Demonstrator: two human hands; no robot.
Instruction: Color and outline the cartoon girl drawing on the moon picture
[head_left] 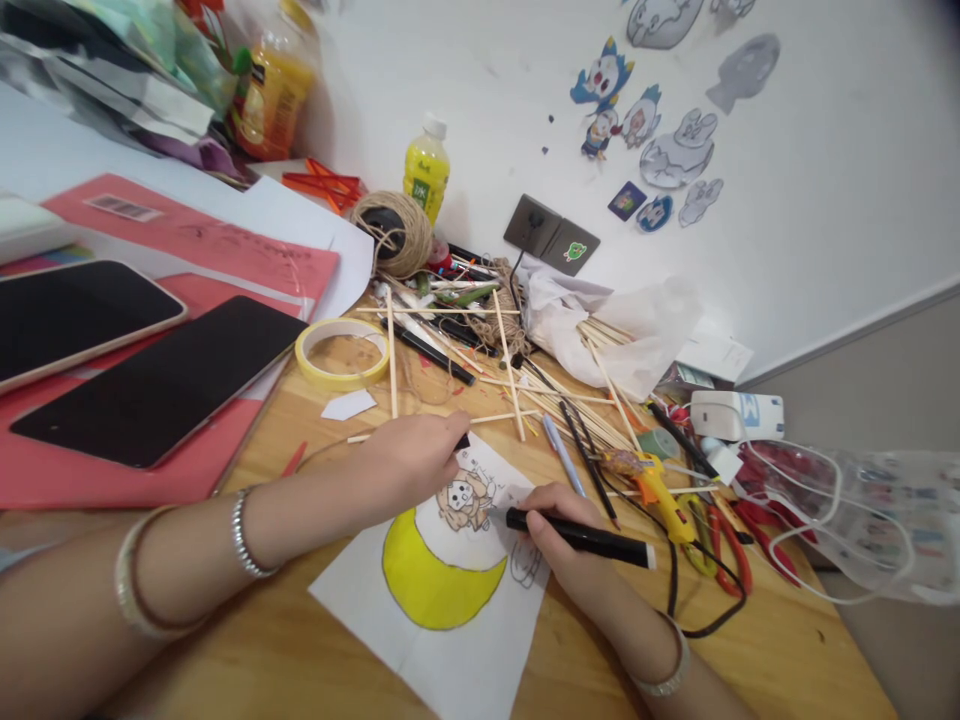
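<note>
paper (454,655) partly under left hand (424,458)

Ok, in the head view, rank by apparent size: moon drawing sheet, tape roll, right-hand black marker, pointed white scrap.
1. Moon drawing sheet
2. Tape roll, black marker: too alike to rank; marker longer but thinner
3. Pointed white scrap

2 dk phones (161,382) on red folder (75,485), L of frame; tape roll (339,381) nr them; yellow-drink btl (426,172) behind twine ball (410,230), upper ctr; glue gun (665,497), R.
</note>
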